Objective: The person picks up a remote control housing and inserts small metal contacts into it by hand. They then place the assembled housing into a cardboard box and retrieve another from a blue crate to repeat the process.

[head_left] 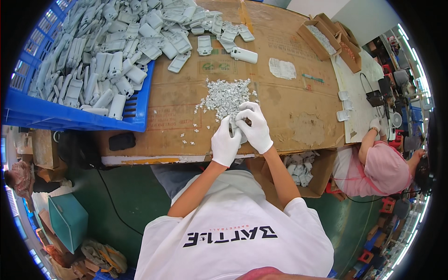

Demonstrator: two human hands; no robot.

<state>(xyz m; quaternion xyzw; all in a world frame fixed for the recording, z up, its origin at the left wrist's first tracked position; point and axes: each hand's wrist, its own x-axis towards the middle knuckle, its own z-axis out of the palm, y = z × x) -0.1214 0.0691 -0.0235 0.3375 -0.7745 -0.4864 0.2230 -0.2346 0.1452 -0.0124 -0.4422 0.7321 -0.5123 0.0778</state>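
Left hand (224, 143), white-gloved: fingers bent and grasping a pale plastic casing (233, 126), mostly hidden by the gloves. Casing is held low over the table (289, 100), just inside the middle of its near edge.

Small shiny parts (226, 95): one loose heap at mid-table, directly beyond the gloves, with strays toward the left.

Right hand (255, 127), white-gloved: fingers curled, tips brought to the casing; whether they pinch a small part cannot be told.

Risks, judged: a slack left grip could let the casing slip off the near edge; thick glove tips could fumble a part or set it askew; a trailing wrist or cuff could sweep the strays over the edge.

Surroundings: blue crate (84, 117), on the table's left end, loaded with casings. Further casings (204, 45), spilling past the crate's right side along the far edge; a knock could slide these down into the small parts. Black pouch (122, 141), at the near left corner. Paper sheet (282, 68) and blue pen (312, 78), right of the heap, outside the hands' space. Open carton (322, 179), below the near edge at right, white pieces inside. Cardboard tray (312, 45), at the far right corner, filled. Co-worker in pink (373, 170), beyond the right edge, well apart. Nothing stands between hands and heap.
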